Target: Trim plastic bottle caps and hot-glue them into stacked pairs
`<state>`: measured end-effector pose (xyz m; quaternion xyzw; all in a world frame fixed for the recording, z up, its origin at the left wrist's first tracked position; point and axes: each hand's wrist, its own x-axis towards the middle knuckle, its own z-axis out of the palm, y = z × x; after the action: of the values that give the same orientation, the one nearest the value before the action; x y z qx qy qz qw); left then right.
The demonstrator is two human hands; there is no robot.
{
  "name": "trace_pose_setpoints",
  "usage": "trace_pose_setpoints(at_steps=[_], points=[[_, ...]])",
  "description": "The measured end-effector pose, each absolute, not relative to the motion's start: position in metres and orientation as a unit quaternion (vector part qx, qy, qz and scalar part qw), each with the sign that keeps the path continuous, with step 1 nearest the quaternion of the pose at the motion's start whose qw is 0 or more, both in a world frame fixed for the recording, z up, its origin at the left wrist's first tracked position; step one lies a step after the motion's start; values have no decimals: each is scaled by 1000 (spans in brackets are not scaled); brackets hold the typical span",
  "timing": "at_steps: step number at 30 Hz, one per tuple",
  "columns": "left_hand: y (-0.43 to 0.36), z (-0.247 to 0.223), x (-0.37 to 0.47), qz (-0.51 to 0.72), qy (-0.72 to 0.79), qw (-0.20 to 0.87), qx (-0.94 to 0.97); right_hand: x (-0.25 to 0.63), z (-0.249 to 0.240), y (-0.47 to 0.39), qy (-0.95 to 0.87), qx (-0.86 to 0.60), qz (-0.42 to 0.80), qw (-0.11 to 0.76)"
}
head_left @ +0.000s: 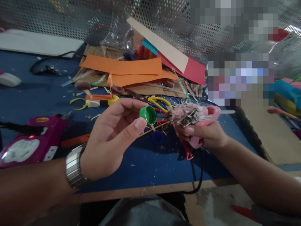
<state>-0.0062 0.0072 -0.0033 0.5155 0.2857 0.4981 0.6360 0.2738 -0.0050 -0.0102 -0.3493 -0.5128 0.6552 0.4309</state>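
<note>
Between the thumb and fingers of my left hand (113,135) is a green bottle cap (148,115), its hollow side turned to the right. My right hand (207,133) grips a pink hot glue gun (195,139), with scraps stuck around its front and a small red light lit. The gun's nozzle (171,116) points left toward the cap, a short gap apart. From its rear sticks a pale glue stick (228,112). Below, a blue bottle cap (157,137) lies on the blue tabletop (141,169). Behind the hands are yellow-handled scissors (162,102).
A purple power box (35,141) with a black plug stands at the left. Orange paper strips (124,67) lie over cardboard at the back, among sticks and scraps. The gun's black cord (201,175) hangs over the front edge. Brown cardboard (256,125) lies at the right.
</note>
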Motion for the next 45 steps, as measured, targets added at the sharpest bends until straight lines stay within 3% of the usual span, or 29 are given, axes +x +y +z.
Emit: trace_pose_setpoints(at_steps=[45], points=[[5, -1, -3, 496, 263, 660, 499, 270, -9, -7, -495, -390, 637, 444]])
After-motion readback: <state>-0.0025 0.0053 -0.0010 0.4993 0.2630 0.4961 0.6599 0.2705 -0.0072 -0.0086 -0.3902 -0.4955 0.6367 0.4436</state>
